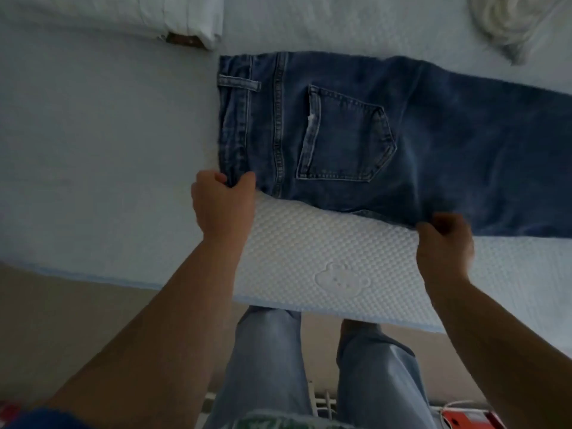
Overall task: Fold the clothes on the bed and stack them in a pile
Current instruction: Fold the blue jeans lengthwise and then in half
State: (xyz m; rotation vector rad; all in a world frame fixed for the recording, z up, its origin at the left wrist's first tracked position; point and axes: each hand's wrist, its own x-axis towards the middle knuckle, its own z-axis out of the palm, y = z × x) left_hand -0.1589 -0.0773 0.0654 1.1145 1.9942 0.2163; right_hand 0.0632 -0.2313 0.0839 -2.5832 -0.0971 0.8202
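Light-jeaned legs [269, 366] stand at the bed [93, 181] edge. Bare sheet lies open to the left. Left hand [221, 205] pinches the waistband corner; right hand [444, 246] grips the near edge of the dark jeans [433, 144], laid flat, back pocket up, legs running off right.

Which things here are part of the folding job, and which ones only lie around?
Part of the job:
- dark blue jeans, laid flat on the bed
- left hand, gripping the waistband corner
- right hand, gripping the near edge of the jeans

Only lying around:
- white textured pad
- pillow
- whitish bundle, top right, too unclear to identify
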